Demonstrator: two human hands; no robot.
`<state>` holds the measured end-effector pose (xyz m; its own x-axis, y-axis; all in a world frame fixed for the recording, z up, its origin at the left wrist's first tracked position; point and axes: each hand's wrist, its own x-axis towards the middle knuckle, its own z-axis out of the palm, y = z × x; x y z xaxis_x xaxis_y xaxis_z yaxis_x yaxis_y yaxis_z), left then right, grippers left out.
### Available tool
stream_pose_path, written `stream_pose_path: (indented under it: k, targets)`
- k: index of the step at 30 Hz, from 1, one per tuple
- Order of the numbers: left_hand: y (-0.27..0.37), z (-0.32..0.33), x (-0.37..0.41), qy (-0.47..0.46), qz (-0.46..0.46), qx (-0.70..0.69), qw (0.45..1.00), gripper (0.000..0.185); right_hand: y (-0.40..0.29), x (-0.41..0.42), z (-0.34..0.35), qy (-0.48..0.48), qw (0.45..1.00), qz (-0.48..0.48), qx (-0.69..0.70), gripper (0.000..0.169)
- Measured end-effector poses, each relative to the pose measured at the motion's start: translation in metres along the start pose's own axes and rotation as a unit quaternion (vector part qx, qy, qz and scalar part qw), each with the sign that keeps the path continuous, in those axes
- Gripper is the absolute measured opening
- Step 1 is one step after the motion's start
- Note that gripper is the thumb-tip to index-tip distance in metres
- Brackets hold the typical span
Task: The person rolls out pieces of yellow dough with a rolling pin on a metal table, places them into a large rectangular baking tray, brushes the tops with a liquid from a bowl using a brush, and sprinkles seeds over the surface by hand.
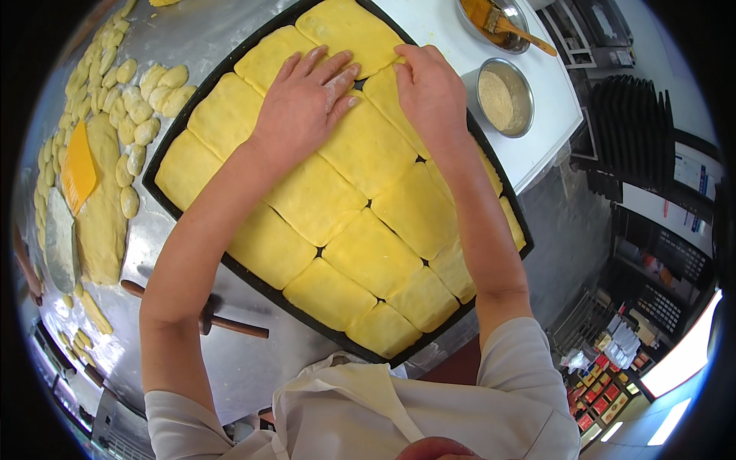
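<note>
Flat yellow dough pieces (374,253) lie edge to edge in a large black baking tray (305,315), with small dark gaps at their corners. My left hand (305,103), floury on its fingers, rests palm down with its fingers spread on the dough near the tray's far part. To its right, my right hand (428,89) has thumb and forefinger bent together at the corner of a dough piece (351,31) by the tray's right rim. Those fingertips seem to pinch the dough edge.
Right of the tray, a white surface (540,144) holds a metal bowl of sesame-like seeds (496,100) and a bowl with a pastry brush (506,26). On the left stand small dough lumps (138,109), a large dough slab (103,230), a yellow scraper (79,167) and a rolling pin (238,326).
</note>
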<state>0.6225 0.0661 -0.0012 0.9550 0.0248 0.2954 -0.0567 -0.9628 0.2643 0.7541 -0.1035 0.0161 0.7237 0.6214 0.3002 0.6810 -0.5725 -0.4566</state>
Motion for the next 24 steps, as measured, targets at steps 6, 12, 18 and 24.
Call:
stream_pose_path:
  k: [6, 12, 18, 24]
  targets:
    - [0.001, -0.003, 0.018, 0.069, 0.01, -0.048, 0.996, 0.02, 0.0, -0.008, 0.005, -0.003, 0.997, 0.01, 0.072, 0.019]
    - [0.008, 0.009, 0.036, 0.056, -0.005, 0.018, 0.998, 0.008, 0.0, -0.014, 0.0, 0.018, 0.982, 0.075, 0.175, 0.018]
    - [0.011, 0.013, 0.038, 0.087, -0.014, 0.001, 0.996, 0.007, 0.006, -0.021, -0.002, 0.009, 0.964, 0.144, 0.223, 0.019]
    - [0.003, 0.005, 0.039, 0.16, -0.126, -0.15, 0.967, 0.015, 0.004, -0.012, 0.004, 0.057, 0.986, 0.052, 0.15, 0.027]
